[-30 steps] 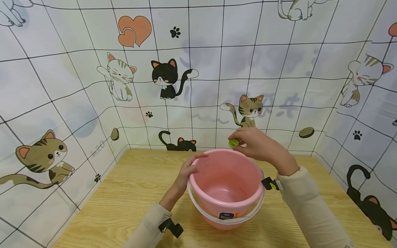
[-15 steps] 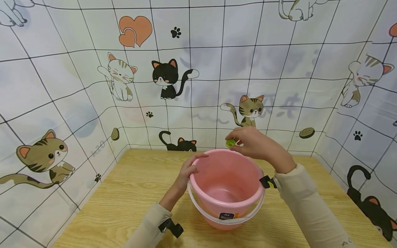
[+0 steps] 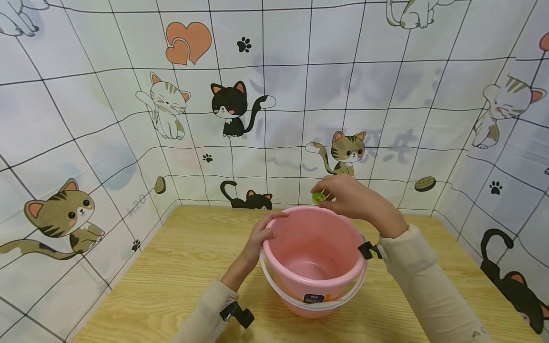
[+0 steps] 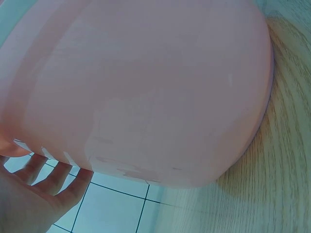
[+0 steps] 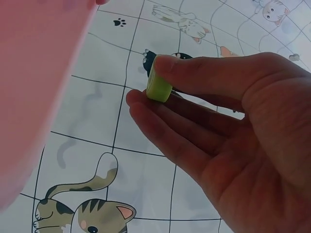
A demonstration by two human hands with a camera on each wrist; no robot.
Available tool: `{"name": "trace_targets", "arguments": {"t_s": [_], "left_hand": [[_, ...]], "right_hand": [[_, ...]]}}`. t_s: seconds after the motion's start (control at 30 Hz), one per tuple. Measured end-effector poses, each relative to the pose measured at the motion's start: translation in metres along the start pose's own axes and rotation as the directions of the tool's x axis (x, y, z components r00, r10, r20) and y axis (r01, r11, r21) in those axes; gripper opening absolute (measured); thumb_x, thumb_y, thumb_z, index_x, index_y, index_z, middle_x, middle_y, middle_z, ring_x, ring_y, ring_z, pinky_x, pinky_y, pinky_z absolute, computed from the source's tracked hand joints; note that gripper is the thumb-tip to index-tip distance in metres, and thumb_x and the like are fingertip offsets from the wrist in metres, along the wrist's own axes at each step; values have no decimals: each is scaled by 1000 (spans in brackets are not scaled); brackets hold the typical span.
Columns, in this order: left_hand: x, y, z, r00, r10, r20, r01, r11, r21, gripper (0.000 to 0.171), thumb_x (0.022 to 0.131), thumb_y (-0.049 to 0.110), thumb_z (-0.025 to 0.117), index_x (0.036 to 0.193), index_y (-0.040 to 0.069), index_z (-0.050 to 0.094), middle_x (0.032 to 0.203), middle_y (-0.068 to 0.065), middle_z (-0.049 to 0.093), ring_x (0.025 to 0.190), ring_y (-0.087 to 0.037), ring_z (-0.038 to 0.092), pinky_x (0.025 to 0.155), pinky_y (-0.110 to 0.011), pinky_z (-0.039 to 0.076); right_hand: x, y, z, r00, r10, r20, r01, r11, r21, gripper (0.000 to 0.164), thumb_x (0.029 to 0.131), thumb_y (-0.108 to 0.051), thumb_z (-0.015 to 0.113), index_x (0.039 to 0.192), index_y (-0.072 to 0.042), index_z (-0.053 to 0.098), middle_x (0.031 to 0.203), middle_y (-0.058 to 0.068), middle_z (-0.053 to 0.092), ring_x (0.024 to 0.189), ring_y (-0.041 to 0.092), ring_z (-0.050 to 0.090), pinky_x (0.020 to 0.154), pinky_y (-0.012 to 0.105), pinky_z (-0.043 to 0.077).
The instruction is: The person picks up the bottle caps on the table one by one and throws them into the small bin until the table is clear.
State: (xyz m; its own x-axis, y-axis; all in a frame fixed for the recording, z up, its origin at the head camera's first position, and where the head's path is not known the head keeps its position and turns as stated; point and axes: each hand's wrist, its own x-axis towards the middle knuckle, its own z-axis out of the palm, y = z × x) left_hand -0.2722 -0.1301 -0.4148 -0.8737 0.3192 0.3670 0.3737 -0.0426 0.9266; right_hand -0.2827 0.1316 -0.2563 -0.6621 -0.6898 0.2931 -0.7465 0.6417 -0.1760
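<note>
A pink bucket stands upright on the wooden table, its mouth tilted towards the head view and its white handle hanging down at the front. My left hand grips the bucket's left rim; in the left wrist view several fingers lie against its outer wall. Over the far right rim, my right hand pinches a small round yellow-green cap, hollow on the side that faces the head view. In the right wrist view, thumb and fingertips hold this cap beside the bucket wall.
The wooden tabletop extends around the bucket. Behind and at both sides rises a white gridded wall covering printed with cats, paw prints and hearts. The bucket's front carries a dark label. Black wrist cameras sit on both sleeves.
My right hand has shifted slightly left with the cap, bringing it more over the bucket's far rim. The left hand and the bucket stay where they were.
</note>
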Motion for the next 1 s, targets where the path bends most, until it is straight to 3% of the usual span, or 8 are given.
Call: {"name": "trace_targets", "arguments": {"t_s": [1.0], "left_hand": [[0,0,-1,1000,4,4,-4,1000,-7,61,82,11,44,141,11,60,142,-19,57,100,-34,64,75,-34,58]], "right_hand": [[2,-2,0,1000,-3,21,3,1000,2,30,90,-10,76,120,-6,74,112,8,75,96,26,74,81,40,62]]}}
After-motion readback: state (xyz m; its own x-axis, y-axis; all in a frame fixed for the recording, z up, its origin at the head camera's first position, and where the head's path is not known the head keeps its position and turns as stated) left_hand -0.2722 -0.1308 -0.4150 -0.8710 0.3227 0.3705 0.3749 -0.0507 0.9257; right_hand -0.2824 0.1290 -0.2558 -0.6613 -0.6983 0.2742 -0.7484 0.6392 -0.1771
